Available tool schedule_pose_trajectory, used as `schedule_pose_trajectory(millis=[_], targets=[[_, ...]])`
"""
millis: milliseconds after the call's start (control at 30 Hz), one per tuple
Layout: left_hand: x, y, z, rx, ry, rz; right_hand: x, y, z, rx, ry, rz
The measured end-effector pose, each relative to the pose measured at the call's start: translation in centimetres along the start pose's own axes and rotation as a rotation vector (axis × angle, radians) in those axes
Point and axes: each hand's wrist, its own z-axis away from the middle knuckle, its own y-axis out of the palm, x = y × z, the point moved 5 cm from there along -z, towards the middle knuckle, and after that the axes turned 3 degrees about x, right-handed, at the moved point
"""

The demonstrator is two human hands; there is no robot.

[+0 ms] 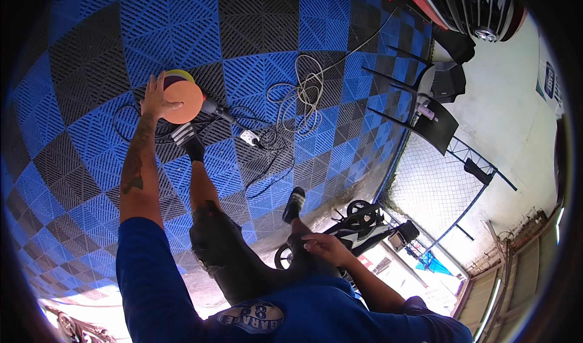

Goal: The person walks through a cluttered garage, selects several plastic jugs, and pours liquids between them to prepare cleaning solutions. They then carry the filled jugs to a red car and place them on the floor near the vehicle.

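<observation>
My left hand [159, 102] reaches down toward the floor with its thumb over a round, flat orange foam pad [183, 101] and its fingers along the pad's left edge. From under the orange one, a purple-and-yellow round pad [182, 74] shows at the far side; how they are joined is hidden. Just right of the pads lies a dark power tool [217, 108], partly covered by them. My right hand [326, 248] is by my right thigh, holding nothing I can see, its fingers loosely apart.
A white power strip [249, 138] with black cords lies right of the tool, near a coiled grey cable [303, 94]. Blue and black floor tiles [258, 24] spread around my sandalled feet. Farther right are a black chair [437, 127], a motorcycle [358, 230] and a red car [431, 3].
</observation>
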Motion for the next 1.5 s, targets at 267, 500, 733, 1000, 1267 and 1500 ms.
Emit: schedule_pose_trajectory(millis=[267, 500, 733, 1000, 1267, 1500], targets=[[-6.4, 0.9, 4.5, -0.096, -0.289, 0.143, -3.7, -1.7, 1.1, -0.163, 0.071, -0.424], [-15.4, 5.4, 19.4, 0.491, 0.26, 0.527, -8.1, -5.1, 3.0, -0.397, -0.123, -0.375], [-44.6, 2.5, 46.9, 0.852, 0.454, 0.62, -9.7, -8.8, 7.5, -0.381, -0.532, -1.066], [-58.9, 7.3, 55.6, 0.716, 0.578, 0.541, -20.0, -17.3, 15.5, -0.264, -0.844, -1.483], [-68.6, 9.1, 59.0, 0.413, 0.67, 0.638, -25.2, -24.6, 22.3, 0.05, -1.039, -1.641], [-73.9, 11.0, 56.9, 0.71, 0.486, 0.657, -28.1, -32.1, 18.8, -0.025, -0.912, -1.501]])
